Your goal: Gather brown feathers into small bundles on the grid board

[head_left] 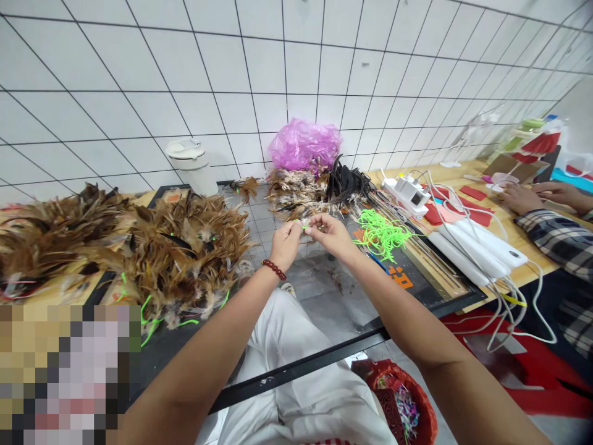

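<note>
Hands (285, 243), green strand (304, 227) between.

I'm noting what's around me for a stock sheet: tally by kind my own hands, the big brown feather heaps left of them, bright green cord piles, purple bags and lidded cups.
Hands: 2 (left hand, right hand)
Feather heaps: 2
Green cord pile: 1
Purple bag: 1
Lidded cup: 1
Total: 7
</note>
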Motion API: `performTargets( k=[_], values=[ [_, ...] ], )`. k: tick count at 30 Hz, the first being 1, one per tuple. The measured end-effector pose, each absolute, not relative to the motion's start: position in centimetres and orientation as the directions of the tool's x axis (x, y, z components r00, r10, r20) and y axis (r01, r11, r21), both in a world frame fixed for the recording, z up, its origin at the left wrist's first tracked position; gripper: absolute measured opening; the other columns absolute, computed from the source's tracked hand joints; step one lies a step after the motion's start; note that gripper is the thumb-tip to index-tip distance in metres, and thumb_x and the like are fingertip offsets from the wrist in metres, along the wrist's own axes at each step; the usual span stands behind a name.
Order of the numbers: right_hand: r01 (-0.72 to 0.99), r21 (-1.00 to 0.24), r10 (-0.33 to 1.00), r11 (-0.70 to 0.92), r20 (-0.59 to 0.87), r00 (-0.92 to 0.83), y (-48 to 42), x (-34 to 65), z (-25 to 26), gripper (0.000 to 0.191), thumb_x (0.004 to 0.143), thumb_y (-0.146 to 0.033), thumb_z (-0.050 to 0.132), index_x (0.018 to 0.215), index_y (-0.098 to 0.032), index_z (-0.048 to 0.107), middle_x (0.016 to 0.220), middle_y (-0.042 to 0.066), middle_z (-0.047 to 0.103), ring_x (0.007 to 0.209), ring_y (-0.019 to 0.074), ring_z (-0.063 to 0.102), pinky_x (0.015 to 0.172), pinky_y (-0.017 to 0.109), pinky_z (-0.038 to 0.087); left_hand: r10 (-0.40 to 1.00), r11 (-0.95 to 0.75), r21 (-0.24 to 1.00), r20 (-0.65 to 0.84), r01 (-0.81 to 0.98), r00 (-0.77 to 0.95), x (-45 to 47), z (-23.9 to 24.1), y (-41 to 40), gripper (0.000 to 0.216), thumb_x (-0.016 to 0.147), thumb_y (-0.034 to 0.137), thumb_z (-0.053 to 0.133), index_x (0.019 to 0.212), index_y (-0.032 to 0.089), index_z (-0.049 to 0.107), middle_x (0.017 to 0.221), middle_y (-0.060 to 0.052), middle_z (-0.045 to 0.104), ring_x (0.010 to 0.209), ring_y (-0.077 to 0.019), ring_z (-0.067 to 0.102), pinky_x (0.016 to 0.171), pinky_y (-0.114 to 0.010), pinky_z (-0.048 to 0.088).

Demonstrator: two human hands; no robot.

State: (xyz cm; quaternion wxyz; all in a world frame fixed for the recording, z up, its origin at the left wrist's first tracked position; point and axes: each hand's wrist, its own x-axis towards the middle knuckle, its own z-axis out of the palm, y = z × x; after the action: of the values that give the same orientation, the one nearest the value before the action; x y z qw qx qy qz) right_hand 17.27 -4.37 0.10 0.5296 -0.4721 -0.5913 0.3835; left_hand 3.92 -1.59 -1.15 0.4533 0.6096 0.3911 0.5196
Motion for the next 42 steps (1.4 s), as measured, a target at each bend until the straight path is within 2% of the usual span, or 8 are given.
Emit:
performTargets(
  k=[13,16,19,23,30,34,38,42],
  values=[
    [0.659,-0.617,0.827,0.431,0.562,-0.014,-5.5,18.0,0.9,0.006,0.079,-0.022,0.056,0.075,-0.019,0.059,0.088,0.005,0.061,0.081,0.016,0.055,0.073,0.028,0.041,0.893,-0.449,0.848,0.411,0.283,0.185,4.1,-0.9,-2.0,0.025,0.084,0.024,0.047,0.062,0.017,0.056,0.081,-0.006,0.055,0.088,-0.0169,0.052,0.084,-0.028,0.04],
    [0.545,-0.785,0.933,0.295,0.359,0.011,-5.2,17.4,0.4,0.007,0.078,-0.023,0.053,0.073,-0.02,0.052,0.067,-0.001,0.056,0.062,0.013,0.05,0.063,0.026,0.039,0.923,-0.384,0.901,0.375,0.203,0.082,4.3,-0.9,-2.1,0.024,0.083,0.026,0.05,0.061,0.017,0.053,0.073,-0.003,0.052,0.079,-0.0145,0.051,0.075,-0.026,0.042],
    [0.279,-0.954,0.994,0.112,0.107,-0.034,-4.7,17.1,-0.2,0.013,0.077,-0.03,0.052,0.071,-0.021,0.046,0.055,-0.005,0.05,0.048,0.0098,0.041,0.052,0.023,0.032,0.99,-0.13,0.99,0.133,-0.051,0.053,4.7,-0.8,-2.4,0.021,0.082,0.033,0.053,0.069,0.017,0.054,0.059,0.003,0.042,0.054,-0.0089,0.041,0.051,-0.021,0.035],
    [0.159,-0.98,0.992,0.121,0.123,0.001,-4.4,17.5,0.0,0.02,0.07,-0.034,0.06,0.067,-0.019,0.048,0.054,-0.006,0.045,0.051,0.0077,0.037,0.05,0.021,0.029,0.983,0.139,0.939,-0.094,-0.314,0.155,4.8,-0.3,-2.6,0.024,0.073,0.037,0.065,0.08,0.016,0.057,0.057,0.006,0.041,0.041,-0.0029,0.027,0.037,-0.018,0.016],
    [0.04,-0.999,1.0,0.028,0.028,-0.003,-4.3,18.2,0.7,0.022,0.07,-0.038,0.06,0.073,-0.02,0.048,0.058,-0.004,0.054,0.044,0.0063,0.036,0.044,0.02,0.026,0.953,0.136,0.929,-0.028,-0.343,0.303,4.3,0.0,-2.8,0.031,0.064,0.04,0.072,0.076,0.015,0.059,0.067,0.002,0.055,0.041,-0.0007,0.033,0.036,-0.016,0.015],
    [0.348,-0.918,0.979,0.189,0.202,0.0,-4.1,18.8,0.1,0.011,0.075,-0.028,0.055,0.071,-0.019,0.051,0.057,-0.004,0.052,0.052,0.0091,0.042,0.052,0.022,0.033,0.954,0.145,0.938,-0.048,-0.316,0.296,4.2,-0.1,-2.7,0.03,0.06,0.036,0.076,0.072,0.013,0.061,0.061,0.002,0.053,0.04,-0.0004,0.03,0.036,-0.017,0.016],
    [0.767,-0.568,0.908,0.298,0.417,-0.044,-4.4,20.0,0.4,0.007,0.077,-0.019,0.054,0.078,-0.019,0.061,0.079,0.003,0.063,0.07,0.0147,0.052,0.064,0.026,0.037,0.947,0.099,0.957,-0.006,-0.272,0.322,4.2,-0.2,-2.8,0.025,0.059,0.033,0.077,0.067,0.013,0.063,0.058,0.002,0.053,0.041,-0.0011,0.03,0.038,-0.018,0.018],
    [0.84,-0.47,0.858,0.269,0.514,0.013,-4.9,20.2,1.2,0.011,0.082,-0.026,0.055,0.077,-0.02,0.064,0.081,0.005,0.064,0.074,0.0174,0.055,0.065,0.028,0.037,0.947,-0.066,0.994,0.091,-0.093,0.308,4.5,-0.5,-3.0,0.019,0.059,0.027,0.076,0.063,0.013,0.065,0.058,0.001,0.057,0.047,-0.0048,0.043,0.043,-0.019,0.03]
  ],
)
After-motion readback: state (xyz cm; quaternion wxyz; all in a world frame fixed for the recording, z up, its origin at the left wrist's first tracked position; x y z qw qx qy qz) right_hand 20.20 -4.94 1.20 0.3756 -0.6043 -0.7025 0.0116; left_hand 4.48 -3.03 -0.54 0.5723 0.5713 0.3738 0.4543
